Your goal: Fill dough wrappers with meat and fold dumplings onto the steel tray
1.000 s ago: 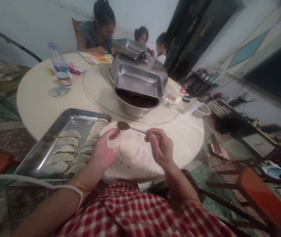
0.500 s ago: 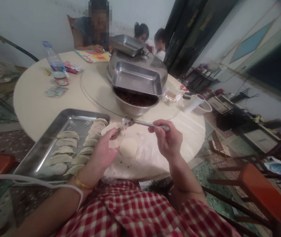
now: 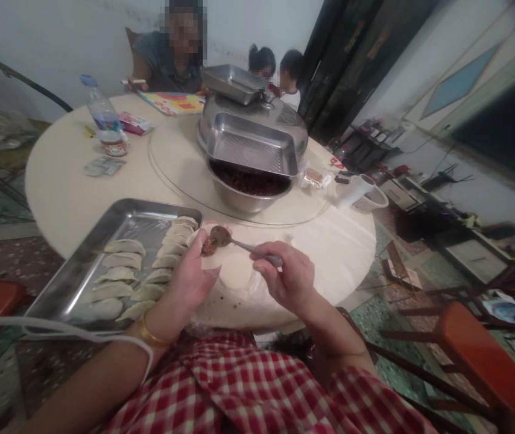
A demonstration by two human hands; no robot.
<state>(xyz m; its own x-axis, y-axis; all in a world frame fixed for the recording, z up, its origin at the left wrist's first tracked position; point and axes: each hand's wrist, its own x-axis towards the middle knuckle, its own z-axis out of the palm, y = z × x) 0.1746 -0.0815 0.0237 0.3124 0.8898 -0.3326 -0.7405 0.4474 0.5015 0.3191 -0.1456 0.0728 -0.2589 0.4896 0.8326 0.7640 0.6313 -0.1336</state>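
A pale round table (image 3: 58, 172) spreads ahead. The left hand (image 3: 189, 283) cups 1 wrapper (image 3: 212, 263) in curled fingers; the right hand (image 3: 287, 274) grips a metal spoon (image 3: 239, 243) at the dark, crumbly filling (image 3: 208, 246). Pressing too hard could tear the soft dough; overloading could spill it. Beyond sits a smooth, round steel bowl (image 3: 248, 202).

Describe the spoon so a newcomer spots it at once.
On the round cream table, find the steel bowl of dark filling. Just nearer the camera, the right hand grips the spoon by its handle, its head close to the left hand. Unlike the flat, pale dough round nearby, it is slim gray metal with a dark, rounded end.
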